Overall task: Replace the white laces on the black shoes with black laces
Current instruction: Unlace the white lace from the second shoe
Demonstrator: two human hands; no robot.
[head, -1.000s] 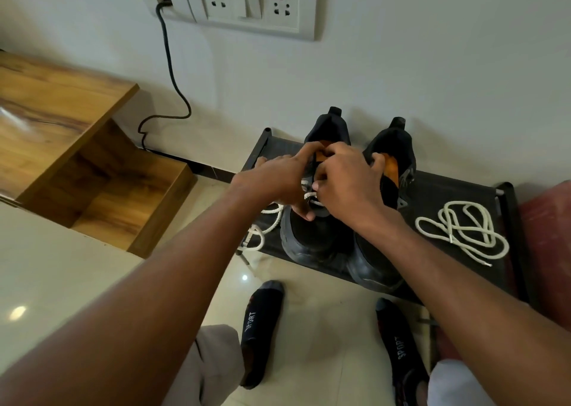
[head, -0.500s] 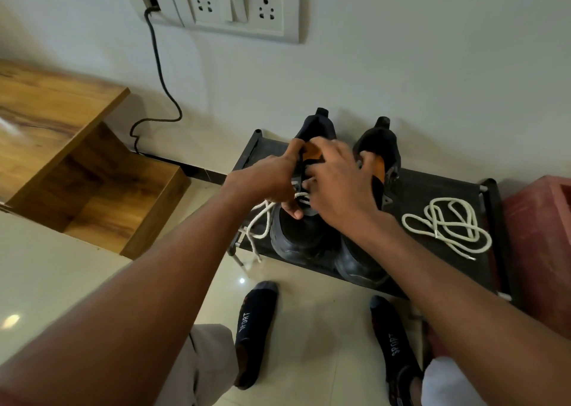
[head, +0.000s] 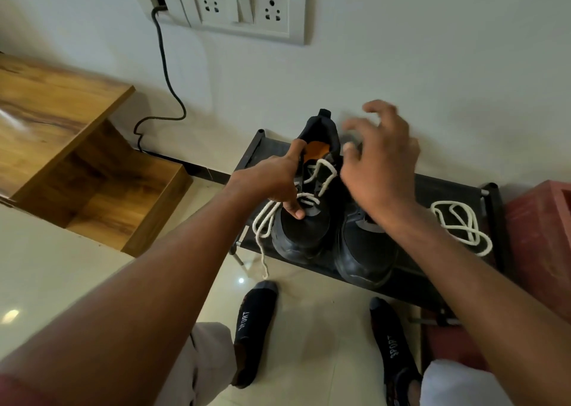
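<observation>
The black shoes stand side by side on a low black rack set against the wall, toes toward the rack's front edge. The left shoe sits near the rack's left end; its orange lining is visible at the collar. The right shoe touches it on the inner side, and its collar and most of its lacing area are hidden behind the right hand, so whether any lace remains in it cannot be determined.

The white lace of the left shoe is partly threaded: loose loops lie across the upper eyelets, and its free strands hang over the rack's left front corner, ending above the floor. The exact eyelets it passes through are too small to make out.

The left hand rests on the left side of the left shoe. Its index finger lies along the collar edge, and its thumb and curled fingers pinch the white lace near the lower eyelets.

The right hand is raised over the right shoe with fingers spread and loosely bent, grasping nothing. Its fingertips are motion-blurred.

A second white lace lies in a loose coil on the rack's right end, well apart from both shoes.

Both forearms run off the bottom edge of the view. A red block beside the rack's right end is cut off at the right edge. Two dark socks marked "SPORT" rest on the tiled floor in front of the rack.
</observation>
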